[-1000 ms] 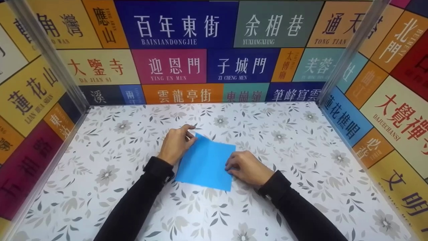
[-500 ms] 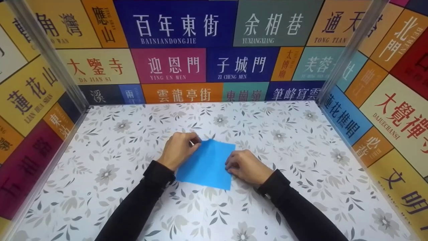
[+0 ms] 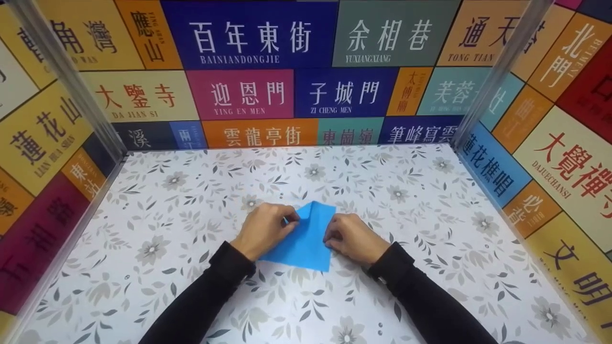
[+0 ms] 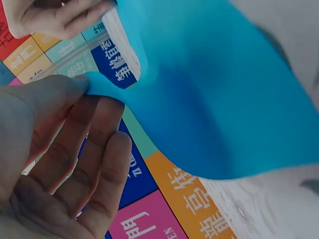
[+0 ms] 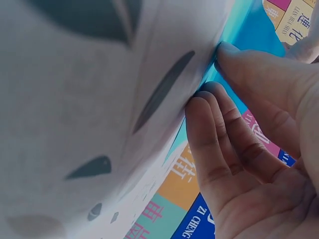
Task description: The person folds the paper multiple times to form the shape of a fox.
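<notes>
A bright blue square sheet of paper [image 3: 313,246] lies on a white, floral-patterned table [image 3: 296,310], between a person's two hands; it serves as the landmark for the places below. The left hand [image 3: 265,231], at the left of the sheet, pinches a far corner between thumb and forefinger. The left wrist view shows this corner raised and the paper bending in a smooth curve, with the other fingers loosely bent behind it. A crease-like ridge stands at the sheet's far edge. The right hand [image 3: 357,239] is at the sheet's right edge, its thumb and fingertips touching there; whether these fingers pinch the paper or only press it down cannot be told. A black left sleeve [image 3: 205,291] and a black right sleeve [image 3: 425,296] extend nearer than the sheet, one to each side. Beyond the sheet rises a back wall of coloured panels with Chinese lettering, among them a dark blue panel marked BAINIANDONGJIE [image 3: 248,36] and a pink panel marked YING EN MEN [image 3: 240,93].
</notes>
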Action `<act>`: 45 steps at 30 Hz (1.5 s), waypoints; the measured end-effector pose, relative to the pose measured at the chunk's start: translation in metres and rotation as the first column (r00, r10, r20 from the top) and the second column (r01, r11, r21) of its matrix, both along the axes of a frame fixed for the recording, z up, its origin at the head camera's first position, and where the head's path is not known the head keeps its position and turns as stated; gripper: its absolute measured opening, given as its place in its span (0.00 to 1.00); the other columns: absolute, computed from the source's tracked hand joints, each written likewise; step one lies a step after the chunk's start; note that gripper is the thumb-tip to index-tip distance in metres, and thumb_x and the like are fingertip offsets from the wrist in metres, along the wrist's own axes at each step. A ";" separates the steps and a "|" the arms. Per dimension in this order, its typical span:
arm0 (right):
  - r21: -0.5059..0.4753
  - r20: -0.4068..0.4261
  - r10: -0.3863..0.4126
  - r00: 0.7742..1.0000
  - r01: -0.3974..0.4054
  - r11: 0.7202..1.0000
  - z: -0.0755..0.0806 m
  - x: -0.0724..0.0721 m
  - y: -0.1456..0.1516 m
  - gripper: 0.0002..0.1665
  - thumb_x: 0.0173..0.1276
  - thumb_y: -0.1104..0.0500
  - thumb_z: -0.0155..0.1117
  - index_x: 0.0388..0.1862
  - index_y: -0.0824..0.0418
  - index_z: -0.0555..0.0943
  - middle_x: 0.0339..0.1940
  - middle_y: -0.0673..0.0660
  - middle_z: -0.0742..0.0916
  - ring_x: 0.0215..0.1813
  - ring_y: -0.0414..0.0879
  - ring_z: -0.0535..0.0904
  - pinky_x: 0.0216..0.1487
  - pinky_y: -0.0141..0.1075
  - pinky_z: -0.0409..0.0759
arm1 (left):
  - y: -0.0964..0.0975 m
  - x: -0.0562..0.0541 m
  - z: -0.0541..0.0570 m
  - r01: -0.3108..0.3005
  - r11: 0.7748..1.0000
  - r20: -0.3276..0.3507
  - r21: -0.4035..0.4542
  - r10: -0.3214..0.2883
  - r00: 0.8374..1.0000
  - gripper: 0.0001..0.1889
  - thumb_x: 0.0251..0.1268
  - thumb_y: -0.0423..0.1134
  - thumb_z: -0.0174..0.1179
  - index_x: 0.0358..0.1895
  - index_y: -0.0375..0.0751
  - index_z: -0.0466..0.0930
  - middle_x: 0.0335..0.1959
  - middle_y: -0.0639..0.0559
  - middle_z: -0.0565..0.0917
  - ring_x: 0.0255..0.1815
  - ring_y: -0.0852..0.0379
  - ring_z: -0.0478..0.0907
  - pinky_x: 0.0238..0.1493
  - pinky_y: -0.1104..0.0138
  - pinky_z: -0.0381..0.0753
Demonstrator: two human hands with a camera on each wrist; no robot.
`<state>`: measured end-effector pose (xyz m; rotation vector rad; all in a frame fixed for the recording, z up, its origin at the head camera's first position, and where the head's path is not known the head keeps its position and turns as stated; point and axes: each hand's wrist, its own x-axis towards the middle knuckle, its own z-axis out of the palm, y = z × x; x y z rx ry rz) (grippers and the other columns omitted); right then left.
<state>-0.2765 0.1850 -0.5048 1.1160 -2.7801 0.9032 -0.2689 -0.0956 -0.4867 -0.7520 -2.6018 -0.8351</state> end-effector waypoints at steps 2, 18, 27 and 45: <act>0.003 -0.008 -0.003 1.000 0.003 1.000 -0.001 0.000 0.000 0.05 0.69 0.69 0.84 0.39 0.60 0.97 0.39 0.55 0.93 0.43 0.46 0.89 0.48 0.38 0.91 | 0.003 0.003 0.000 0.016 1.000 0.006 -0.010 -0.016 1.000 0.03 0.73 0.34 0.80 0.44 0.46 0.99 0.41 0.52 0.99 0.41 0.52 0.97 0.45 0.58 0.97; 0.018 -0.042 -0.031 0.999 0.031 0.999 -0.001 0.001 -0.002 0.05 0.66 0.68 0.86 0.35 0.60 0.96 0.37 0.55 0.92 0.40 0.46 0.88 0.45 0.39 0.90 | 0.013 0.019 0.001 0.102 0.991 -0.016 -0.082 -0.103 0.995 0.04 0.71 0.34 0.83 0.43 0.47 0.99 0.41 0.52 0.99 0.42 0.53 0.97 0.45 0.58 0.97; 0.028 -0.063 -0.034 0.997 0.036 0.999 -0.001 0.001 -0.001 0.07 0.65 0.66 0.88 0.34 0.60 0.94 0.37 0.55 0.92 0.40 0.47 0.89 0.45 0.41 0.90 | 0.016 0.026 0.002 0.118 0.989 -0.012 -0.095 -0.119 0.993 0.04 0.69 0.35 0.83 0.42 0.47 0.99 0.40 0.52 0.99 0.42 0.52 0.97 0.44 0.57 0.97; 0.056 -0.079 -0.045 0.996 0.049 0.997 0.001 0.002 0.000 0.10 0.67 0.64 0.88 0.30 0.59 0.91 0.32 0.53 0.91 0.35 0.44 0.83 0.40 0.39 0.85 | 0.025 0.035 0.000 0.166 0.975 0.001 -0.148 -0.168 0.986 0.03 0.70 0.36 0.83 0.42 0.48 1.00 0.39 0.54 0.99 0.41 0.52 0.97 0.42 0.57 0.97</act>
